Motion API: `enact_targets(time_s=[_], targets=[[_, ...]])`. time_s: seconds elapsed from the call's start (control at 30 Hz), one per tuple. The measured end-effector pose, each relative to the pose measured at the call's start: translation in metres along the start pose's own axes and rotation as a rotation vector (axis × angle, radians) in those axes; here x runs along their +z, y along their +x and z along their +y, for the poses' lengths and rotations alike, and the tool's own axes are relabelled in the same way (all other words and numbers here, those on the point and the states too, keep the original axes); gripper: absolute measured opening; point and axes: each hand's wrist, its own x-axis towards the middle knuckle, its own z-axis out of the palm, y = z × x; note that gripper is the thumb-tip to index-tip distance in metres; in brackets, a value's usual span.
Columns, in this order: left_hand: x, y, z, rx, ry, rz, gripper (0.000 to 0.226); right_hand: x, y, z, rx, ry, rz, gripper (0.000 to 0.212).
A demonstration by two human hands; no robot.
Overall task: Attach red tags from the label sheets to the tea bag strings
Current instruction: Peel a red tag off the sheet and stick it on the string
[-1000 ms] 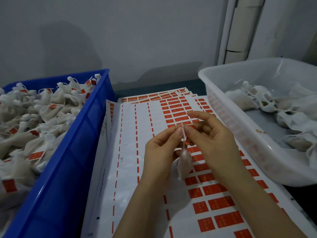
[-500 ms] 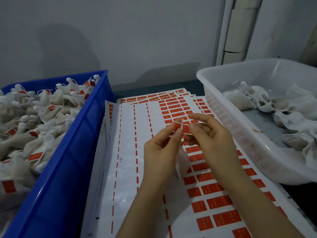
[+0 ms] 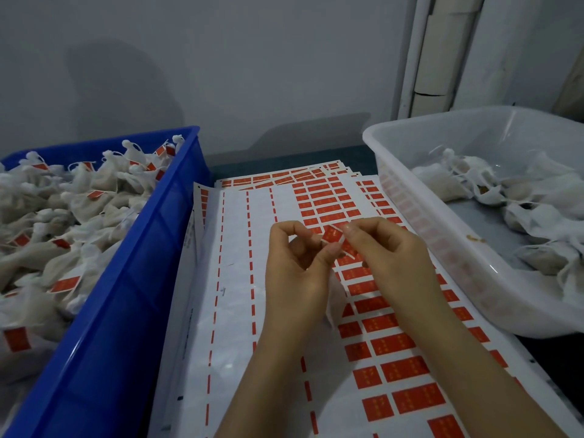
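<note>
Red paper tag (image 3: pixel 332 234), a small rectangle with faint pale print and a thin white edge, is pinched at its two ends between thumb and forefinger of my left hand (image 3: pixel 297 273) and my right hand (image 3: pixel 392 260), other fingers loosely curled. Its long axis runs across from one hand to the other, slightly tilted, printed face toward me; its string cannot be made out. It is held over the label sheets (image 3: pixel 234 311), between the blue crate (image 3: pixel 126 311) of tagged tea bags (image 3: pixel 79 216) and the white tub (image 3: pixel 458 267).
</note>
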Motion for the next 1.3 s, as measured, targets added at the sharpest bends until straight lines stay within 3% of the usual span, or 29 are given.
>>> enact_targets(time_s=[0.3, 0.6, 0.67, 0.87, 1.0, 1.3], targets=[[-0.001, -0.005, -0.002, 0.183, 0.093, 0.069, 0.014, 0.001, -0.002, 0.000, -0.045, -0.001, 0.042, 0.013], [0.001, -0.008, -0.002, 0.216, 0.166, 0.067, 0.021, 0.003, -0.004, -0.001, -0.071, 0.042, 0.029, 0.009], [0.001, -0.008, -0.002, 0.189, 0.161, 0.076, 0.019, 0.003, -0.005, -0.003, -0.082, 0.050, 0.019, 0.004], [-0.001, -0.001, 0.000, -0.002, -0.012, 0.144, 0.022, 0.009, -0.007, -0.005, -0.102, 0.069, -0.033, 0.036], [0.000, -0.002, 0.002, 0.001, -0.027, 0.112, 0.012, 0.007, -0.007, -0.004, -0.129, 0.025, -0.014, 0.034], [0.000, -0.003, -0.001, 0.003, 0.001, 0.113, 0.018, 0.005, -0.008, -0.005, -0.162, -0.002, 0.021, 0.028]])
